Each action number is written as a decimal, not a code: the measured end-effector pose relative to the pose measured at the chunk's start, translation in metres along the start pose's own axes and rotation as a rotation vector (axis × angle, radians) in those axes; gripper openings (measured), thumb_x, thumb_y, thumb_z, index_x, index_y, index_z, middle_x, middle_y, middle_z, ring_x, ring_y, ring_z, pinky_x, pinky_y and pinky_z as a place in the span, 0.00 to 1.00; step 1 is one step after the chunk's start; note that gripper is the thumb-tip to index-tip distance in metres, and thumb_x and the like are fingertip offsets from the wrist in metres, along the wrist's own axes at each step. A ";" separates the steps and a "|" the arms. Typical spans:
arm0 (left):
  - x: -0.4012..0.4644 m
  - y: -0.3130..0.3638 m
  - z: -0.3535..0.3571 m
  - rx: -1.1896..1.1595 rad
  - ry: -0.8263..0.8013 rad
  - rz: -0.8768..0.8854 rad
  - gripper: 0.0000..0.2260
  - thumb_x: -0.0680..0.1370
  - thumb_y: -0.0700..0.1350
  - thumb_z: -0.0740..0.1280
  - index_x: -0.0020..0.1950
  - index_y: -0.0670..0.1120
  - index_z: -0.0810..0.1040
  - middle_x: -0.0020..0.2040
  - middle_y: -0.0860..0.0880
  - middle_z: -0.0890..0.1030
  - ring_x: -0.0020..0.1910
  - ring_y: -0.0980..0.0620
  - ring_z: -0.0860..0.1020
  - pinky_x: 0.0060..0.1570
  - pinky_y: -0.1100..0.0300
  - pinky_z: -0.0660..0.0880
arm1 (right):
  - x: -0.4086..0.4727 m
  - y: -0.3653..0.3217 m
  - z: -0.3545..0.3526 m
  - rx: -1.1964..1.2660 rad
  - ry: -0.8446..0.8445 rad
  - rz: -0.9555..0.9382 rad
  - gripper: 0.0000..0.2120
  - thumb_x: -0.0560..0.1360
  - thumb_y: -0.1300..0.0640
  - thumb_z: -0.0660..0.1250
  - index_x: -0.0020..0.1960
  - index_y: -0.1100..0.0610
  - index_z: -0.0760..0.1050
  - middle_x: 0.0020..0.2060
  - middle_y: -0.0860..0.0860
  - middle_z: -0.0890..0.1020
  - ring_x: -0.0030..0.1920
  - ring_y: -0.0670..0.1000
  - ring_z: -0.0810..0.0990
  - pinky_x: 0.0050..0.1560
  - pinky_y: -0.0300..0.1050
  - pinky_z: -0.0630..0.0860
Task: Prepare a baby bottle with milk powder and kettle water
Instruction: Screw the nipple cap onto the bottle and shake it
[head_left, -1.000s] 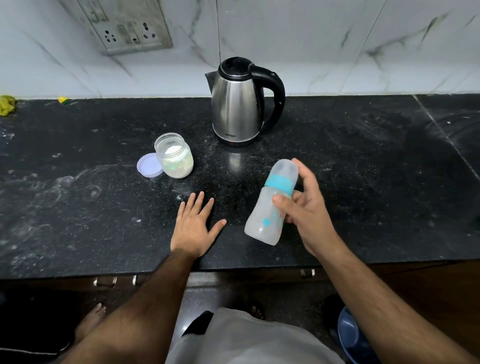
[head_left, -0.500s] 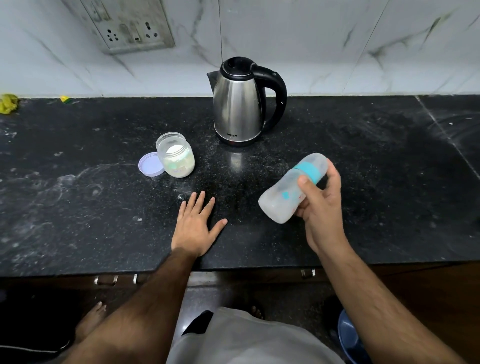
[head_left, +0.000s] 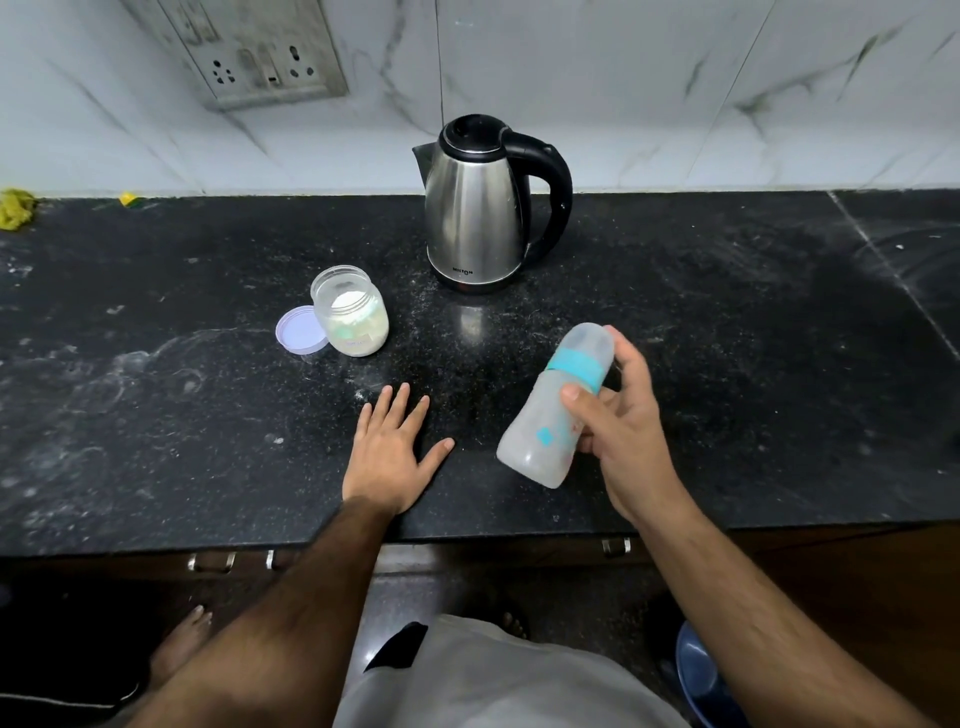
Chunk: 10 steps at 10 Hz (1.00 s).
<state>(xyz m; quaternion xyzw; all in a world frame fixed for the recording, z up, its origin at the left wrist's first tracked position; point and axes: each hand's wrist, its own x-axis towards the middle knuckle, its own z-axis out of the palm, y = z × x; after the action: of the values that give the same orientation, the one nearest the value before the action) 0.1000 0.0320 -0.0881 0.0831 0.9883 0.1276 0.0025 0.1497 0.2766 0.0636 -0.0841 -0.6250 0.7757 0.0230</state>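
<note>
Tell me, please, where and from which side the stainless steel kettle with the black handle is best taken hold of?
Grip the stainless steel kettle by its black loop handle, coming from the right. The handle arcs out on the kettle's right side, away from the spout on the left, and leaves an open gap for fingers. The right hand holds the baby bottle, so that likely needs handing over to the left hand first.

We see a black stone counter (head_left: 727, 322) bearing a kettle (head_left: 475, 218), open powder jar (head_left: 350, 312) and lid (head_left: 300, 331); the left hand (head_left: 390, 457) rests flat. Something yellow (head_left: 14, 207), perhaps cloth, lies far left.
</note>
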 end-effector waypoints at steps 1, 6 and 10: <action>0.000 0.000 0.000 -0.002 -0.004 0.000 0.36 0.77 0.71 0.47 0.78 0.52 0.61 0.81 0.48 0.56 0.81 0.50 0.48 0.79 0.48 0.45 | 0.004 -0.003 -0.002 0.053 0.090 -0.033 0.34 0.72 0.56 0.68 0.75 0.50 0.60 0.43 0.44 0.85 0.43 0.47 0.84 0.38 0.46 0.82; 0.000 0.000 0.000 0.005 -0.007 -0.002 0.36 0.77 0.71 0.47 0.79 0.53 0.61 0.81 0.49 0.56 0.81 0.50 0.48 0.79 0.49 0.44 | 0.001 0.001 0.003 0.066 0.055 -0.019 0.34 0.72 0.56 0.68 0.75 0.49 0.60 0.43 0.44 0.85 0.44 0.47 0.84 0.39 0.47 0.82; -0.001 0.001 -0.001 -0.003 -0.007 -0.006 0.35 0.77 0.71 0.48 0.79 0.53 0.61 0.81 0.49 0.56 0.81 0.50 0.47 0.79 0.49 0.44 | 0.002 -0.001 0.002 -0.004 -0.017 -0.006 0.36 0.71 0.58 0.69 0.75 0.48 0.59 0.43 0.44 0.85 0.43 0.47 0.84 0.39 0.48 0.83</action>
<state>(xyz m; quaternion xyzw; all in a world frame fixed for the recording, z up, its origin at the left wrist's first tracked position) 0.1007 0.0324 -0.0868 0.0808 0.9883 0.1290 0.0063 0.1469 0.2748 0.0644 -0.0757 -0.6271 0.7750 0.0200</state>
